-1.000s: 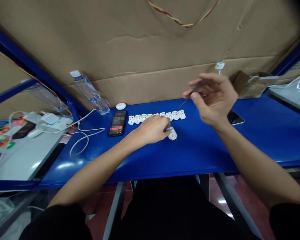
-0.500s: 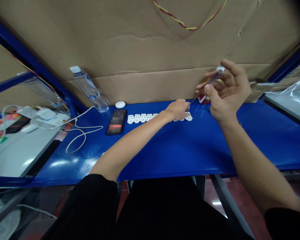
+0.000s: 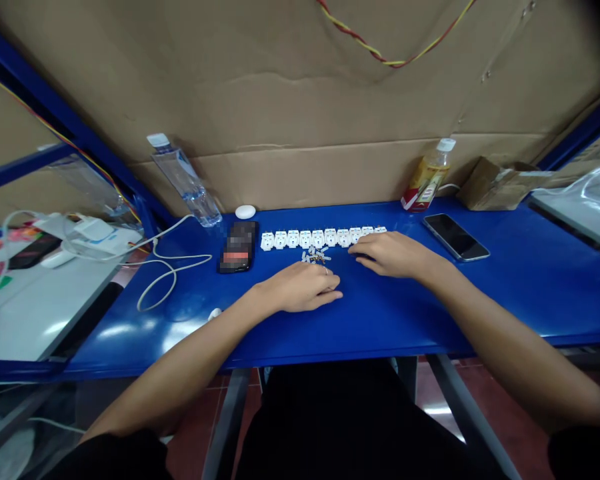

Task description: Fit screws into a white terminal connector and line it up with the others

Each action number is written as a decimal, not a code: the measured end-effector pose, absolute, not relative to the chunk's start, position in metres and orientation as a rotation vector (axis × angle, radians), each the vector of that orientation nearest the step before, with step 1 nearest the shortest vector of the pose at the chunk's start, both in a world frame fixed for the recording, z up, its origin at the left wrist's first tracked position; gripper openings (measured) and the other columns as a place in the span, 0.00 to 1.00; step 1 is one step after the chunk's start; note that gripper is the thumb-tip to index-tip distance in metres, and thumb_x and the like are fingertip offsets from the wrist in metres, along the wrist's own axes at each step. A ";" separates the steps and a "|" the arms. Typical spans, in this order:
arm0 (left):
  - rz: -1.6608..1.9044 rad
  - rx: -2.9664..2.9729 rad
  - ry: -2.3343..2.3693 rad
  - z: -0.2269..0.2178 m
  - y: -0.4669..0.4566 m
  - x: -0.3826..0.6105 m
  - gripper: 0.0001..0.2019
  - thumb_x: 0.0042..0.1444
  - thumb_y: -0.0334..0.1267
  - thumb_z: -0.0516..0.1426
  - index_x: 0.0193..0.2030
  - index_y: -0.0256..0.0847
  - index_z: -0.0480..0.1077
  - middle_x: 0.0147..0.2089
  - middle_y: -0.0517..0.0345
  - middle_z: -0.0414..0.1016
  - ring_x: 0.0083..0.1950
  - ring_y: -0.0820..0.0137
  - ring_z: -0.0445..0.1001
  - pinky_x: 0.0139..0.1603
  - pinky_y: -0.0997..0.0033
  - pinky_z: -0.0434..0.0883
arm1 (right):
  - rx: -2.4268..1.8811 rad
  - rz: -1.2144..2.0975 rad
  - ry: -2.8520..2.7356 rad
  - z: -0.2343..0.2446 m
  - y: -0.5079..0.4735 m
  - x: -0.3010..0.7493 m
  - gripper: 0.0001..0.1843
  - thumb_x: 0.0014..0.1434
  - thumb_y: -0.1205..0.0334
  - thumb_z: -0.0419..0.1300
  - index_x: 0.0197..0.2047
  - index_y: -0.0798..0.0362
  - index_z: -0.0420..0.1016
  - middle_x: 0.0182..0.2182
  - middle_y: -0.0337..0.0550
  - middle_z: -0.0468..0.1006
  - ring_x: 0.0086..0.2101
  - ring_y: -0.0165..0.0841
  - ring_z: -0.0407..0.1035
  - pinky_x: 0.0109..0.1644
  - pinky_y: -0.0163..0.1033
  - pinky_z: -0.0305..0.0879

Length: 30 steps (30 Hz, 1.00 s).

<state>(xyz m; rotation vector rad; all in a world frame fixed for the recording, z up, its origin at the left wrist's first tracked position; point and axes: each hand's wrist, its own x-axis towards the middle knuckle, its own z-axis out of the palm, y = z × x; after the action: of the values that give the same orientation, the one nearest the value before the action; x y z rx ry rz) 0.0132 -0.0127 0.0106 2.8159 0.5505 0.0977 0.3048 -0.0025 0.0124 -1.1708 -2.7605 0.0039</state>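
Note:
A row of several small white plastic parts point(image 3: 320, 238) lies along the back of the blue table point(image 3: 390, 313). Just in front of the row sits a small pile of tiny metal pieces point(image 3: 316, 255). My left hand point(image 3: 305, 287) rests palm down on the table below that pile, fingers stretched out flat to the right, holding nothing. My right hand point(image 3: 393, 255) also lies palm down, its fingertips touching the right end of the white row. No tool shows in either hand.
A dark phone point(image 3: 237, 247), a white round object point(image 3: 245, 212) and a water bottle point(image 3: 183, 180) stand left of the row. A yellow drink bottle point(image 3: 427, 175), a second phone point(image 3: 456, 237) and a cardboard box point(image 3: 500, 180) are at right. A white cable point(image 3: 165, 270) loops at left.
My right hand came down from the air, where it held a thin tool, to the table; the tool is out of sight. My left hand drew back from the row's right end.

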 end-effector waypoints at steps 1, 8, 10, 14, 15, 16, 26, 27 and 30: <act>0.096 2.821 0.558 0.007 -0.013 0.014 0.18 0.82 0.45 0.52 0.40 0.41 0.74 0.40 0.53 0.79 0.40 0.64 0.79 0.40 0.64 0.71 | -1.198 -0.063 -2.796 0.013 -0.004 0.304 0.16 0.73 0.65 0.60 0.58 0.50 0.87 0.50 0.51 0.91 0.46 0.45 0.87 0.48 0.49 0.82; 0.199 2.745 0.562 -0.012 -0.011 0.003 0.17 0.79 0.39 0.51 0.54 0.35 0.80 0.52 0.40 0.86 0.51 0.55 0.84 0.56 0.52 0.81 | -0.646 0.223 -2.705 0.020 -0.046 0.254 0.38 0.82 0.50 0.54 0.86 0.54 0.51 0.82 0.54 0.61 0.80 0.45 0.60 0.82 0.56 0.65; 0.210 2.748 0.512 -0.019 -0.010 -0.002 0.17 0.73 0.32 0.53 0.59 0.34 0.80 0.59 0.40 0.85 0.58 0.55 0.83 0.61 0.53 0.81 | -0.549 0.379 -2.764 0.016 -0.057 0.238 0.48 0.79 0.42 0.57 0.88 0.52 0.38 0.85 0.53 0.48 0.83 0.45 0.46 0.87 0.56 0.54; 0.216 2.781 0.460 -0.027 -0.012 -0.001 0.19 0.70 0.28 0.53 0.62 0.37 0.80 0.61 0.44 0.85 0.61 0.57 0.82 0.66 0.54 0.79 | -0.577 0.495 -2.842 0.006 -0.067 0.240 0.52 0.78 0.38 0.57 0.88 0.51 0.33 0.86 0.50 0.40 0.85 0.42 0.38 0.89 0.55 0.42; 0.230 2.792 0.456 -0.027 -0.014 0.001 0.18 0.71 0.29 0.53 0.61 0.38 0.80 0.61 0.45 0.85 0.62 0.57 0.82 0.68 0.53 0.78 | -0.585 0.506 -2.845 0.003 -0.069 0.246 0.52 0.78 0.37 0.58 0.87 0.49 0.32 0.86 0.49 0.39 0.85 0.42 0.38 0.89 0.55 0.41; 0.239 2.798 0.456 -0.027 -0.016 0.002 0.17 0.73 0.29 0.53 0.59 0.38 0.80 0.60 0.46 0.85 0.62 0.57 0.81 0.69 0.51 0.77 | -0.603 0.517 -2.846 -0.001 -0.071 0.254 0.53 0.77 0.37 0.58 0.87 0.48 0.31 0.86 0.48 0.39 0.84 0.43 0.38 0.89 0.56 0.41; 0.414 2.734 0.714 -0.019 -0.041 -0.013 0.13 0.80 0.45 0.55 0.60 0.40 0.73 0.62 0.44 0.76 0.64 0.53 0.76 0.72 0.41 0.73 | -0.992 0.652 -2.795 -0.022 -0.073 0.293 0.51 0.75 0.34 0.59 0.87 0.43 0.36 0.86 0.43 0.39 0.84 0.51 0.40 0.88 0.65 0.40; 0.406 2.744 0.701 -0.019 -0.041 -0.013 0.16 0.79 0.46 0.56 0.65 0.40 0.72 0.67 0.42 0.74 0.68 0.50 0.74 0.74 0.40 0.72 | -1.012 0.647 -2.780 -0.022 -0.072 0.292 0.52 0.75 0.33 0.60 0.87 0.42 0.37 0.86 0.43 0.39 0.84 0.51 0.40 0.88 0.66 0.39; 0.342 2.766 0.649 -0.019 -0.039 -0.013 0.28 0.78 0.54 0.58 0.75 0.40 0.66 0.76 0.38 0.67 0.76 0.44 0.68 0.76 0.36 0.70 | -1.053 0.644 -2.755 -0.023 -0.071 0.291 0.54 0.74 0.32 0.61 0.87 0.42 0.37 0.86 0.43 0.38 0.84 0.52 0.41 0.88 0.66 0.41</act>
<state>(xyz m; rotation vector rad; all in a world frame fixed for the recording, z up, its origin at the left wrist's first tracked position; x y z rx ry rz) -0.0128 -0.0386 -0.0191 2.7658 0.6492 0.3416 0.2906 -0.0712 -0.0233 -1.0525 -2.7548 0.6441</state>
